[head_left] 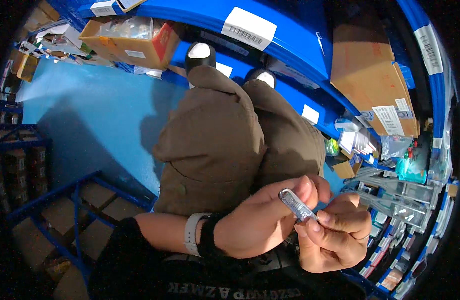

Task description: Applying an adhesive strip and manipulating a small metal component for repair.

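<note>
Head | silvery oblong piece [296, 204] | right hand [336, 236] pinching lower end | left hand [257, 222] curled behind, grip unclear

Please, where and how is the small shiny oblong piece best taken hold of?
Probably by the two long edges of the small shiny oblong piece, near its rounded upper-left end, coming from the upper left. It is narrow with nearly parallel sides and slants down to the right; the right hand pinches its lower end, while that rounded end shows uncovered beside the left hand.
</note>
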`<state>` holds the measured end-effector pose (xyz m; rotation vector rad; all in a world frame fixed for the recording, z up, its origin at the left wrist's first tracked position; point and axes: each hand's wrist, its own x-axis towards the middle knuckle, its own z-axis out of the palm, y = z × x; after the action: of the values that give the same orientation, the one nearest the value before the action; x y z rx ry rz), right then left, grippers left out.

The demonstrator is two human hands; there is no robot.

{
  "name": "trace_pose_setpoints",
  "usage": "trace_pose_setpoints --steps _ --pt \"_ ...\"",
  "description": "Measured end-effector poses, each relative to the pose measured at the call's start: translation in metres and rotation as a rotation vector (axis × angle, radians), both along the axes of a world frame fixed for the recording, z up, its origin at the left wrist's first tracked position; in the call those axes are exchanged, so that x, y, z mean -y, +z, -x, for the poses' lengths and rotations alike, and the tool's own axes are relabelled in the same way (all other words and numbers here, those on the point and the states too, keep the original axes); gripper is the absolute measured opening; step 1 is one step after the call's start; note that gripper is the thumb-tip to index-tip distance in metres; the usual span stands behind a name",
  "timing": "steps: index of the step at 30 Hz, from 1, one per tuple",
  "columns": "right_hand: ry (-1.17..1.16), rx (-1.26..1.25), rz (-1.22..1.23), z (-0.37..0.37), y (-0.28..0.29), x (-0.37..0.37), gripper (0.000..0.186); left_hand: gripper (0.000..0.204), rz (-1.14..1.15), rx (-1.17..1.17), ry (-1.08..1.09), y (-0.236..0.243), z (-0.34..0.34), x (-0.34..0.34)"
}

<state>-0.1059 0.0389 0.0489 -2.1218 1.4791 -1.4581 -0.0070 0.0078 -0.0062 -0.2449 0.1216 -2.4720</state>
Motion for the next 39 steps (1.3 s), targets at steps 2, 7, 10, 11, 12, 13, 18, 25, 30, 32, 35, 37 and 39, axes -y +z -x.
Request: trace_pose_setpoints --steps 2,7,10,11,12,13,18,25,30,32,35,37,39 --pt "0.002 -0.014 -0.058 0.005 0.002 -0.006 0.025 0.031 -0.030 0.093 0.045 0.008 -0.003 0.005" --pt "-0.147 0.047 0.178 0.026 0.006 -0.020 0.021 0.035 0.057 0.125 0.039 0.007 -0.002 0.004" --pt "-0.165 0.014 0.150 0.023 0.006 -0.019 0.017 0.035 0.040 0.140 0.040 0.011 0.000 0.003" --pt "-0.162 -0.006 0.111 0.023 0.006 -0.019 0.015 0.035 0.035 0.140 0.037 0.012 0.000 0.004" --pt "-0.152 -0.003 0.112 0.021 0.004 -0.018 0.015 0.034 0.042 0.125 0.031 0.009 -0.002 0.004" --pt "-0.144 -0.001 0.113 0.019 0.000 -0.017 0.014 0.033 0.042 0.115 0.036 0.007 -0.003 0.003" --pt "-0.047 -0.039 0.008 0.013 0.003 -0.015 0.021 0.028 0.051 0.105 0.036 0.006 -0.003 0.003" --pt "0.010 -0.095 -0.030 0.001 0.009 -0.004 0.025 0.024 0.115 0.082 0.094 0.003 -0.004 0.006" --pt "0.086 -0.162 -0.095 0.013 0.011 -0.007 0.028 0.023 0.186 0.146 0.162 -0.002 -0.003 0.004" --pt "0.056 -0.166 -0.074 0.008 0.010 -0.005 0.028 0.022 0.182 0.138 0.125 -0.002 -0.003 0.006" --pt "0.068 -0.146 -0.061 0.010 0.009 -0.006 0.028 0.022 0.195 0.165 0.124 -0.001 -0.006 0.006" --pt "0.086 -0.154 -0.073 0.014 0.011 -0.006 0.028 0.022 0.219 0.179 0.171 0.000 -0.004 0.006" --pt "0.103 -0.187 -0.098 0.015 0.016 -0.006 0.029 0.023 0.206 0.140 0.111 0.002 -0.007 0.009"
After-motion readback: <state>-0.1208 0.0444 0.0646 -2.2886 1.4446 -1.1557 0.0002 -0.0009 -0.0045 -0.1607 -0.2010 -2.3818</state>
